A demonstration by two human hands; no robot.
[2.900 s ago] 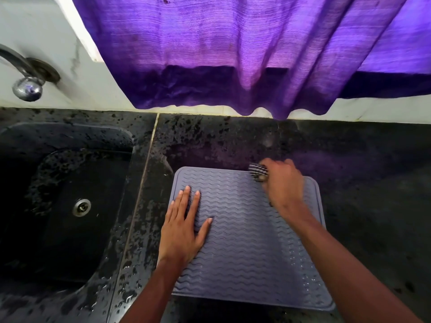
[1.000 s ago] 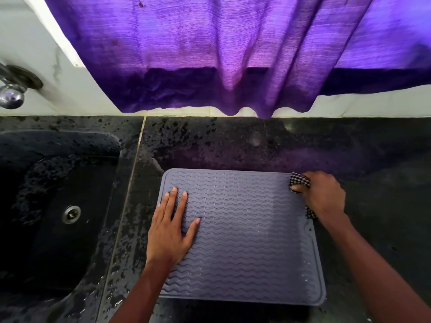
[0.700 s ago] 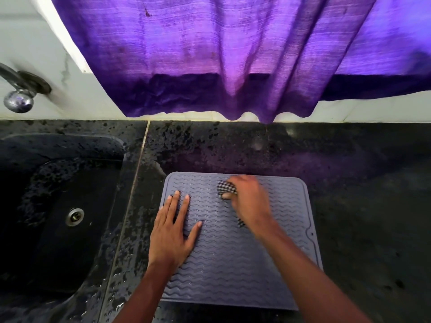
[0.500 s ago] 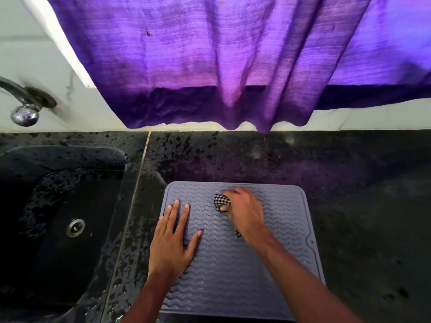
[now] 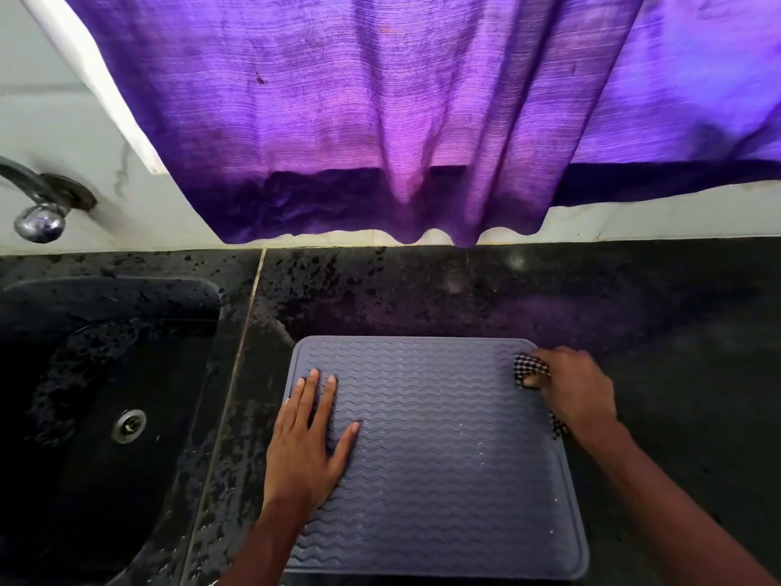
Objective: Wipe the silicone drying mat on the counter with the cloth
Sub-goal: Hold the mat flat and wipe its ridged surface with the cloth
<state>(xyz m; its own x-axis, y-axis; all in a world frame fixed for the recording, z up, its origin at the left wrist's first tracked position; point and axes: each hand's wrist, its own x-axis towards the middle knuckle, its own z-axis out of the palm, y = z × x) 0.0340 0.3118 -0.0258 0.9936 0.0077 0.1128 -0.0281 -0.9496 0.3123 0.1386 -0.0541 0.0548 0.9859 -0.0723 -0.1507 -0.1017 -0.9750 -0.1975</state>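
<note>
Two hands on the job: our left hand (image 5: 302, 441) lies flat on the left side of the grey-blue square silicone drying mat (image 5: 443, 458). Its fingers are straight and close together, thumb spread out to the right, palm pressing down and gripping nothing. Our right hand (image 5: 577, 389) is over at the mat's upper right corner, fingers curled round a bunched-up black-and-white checked cloth (image 5: 528, 367). A wad of the cloth pokes out at the fingertips and touches the mat, and a small bit of it shows again below the heel of the hand, along the mat's right edge.

The mat itself sits in the lower middle of the frame, lying flat on the black speckled stone counter (image 5: 676, 332), with wavy ridges running across it and a few pale specks on its right half. Left of the mat, past a pale seam in the stone, we've got the black sink (image 5: 105, 374) with its round metal drain (image 5: 129, 425) in the lower left of the frame. A chrome tap (image 5: 38, 205) sticks out of the white wall (image 5: 63, 133) in the upper left. A purple ribbed curtain (image 5: 380, 99) hangs across the top of the frame, its hem ending just above the counter's back edge.
</note>
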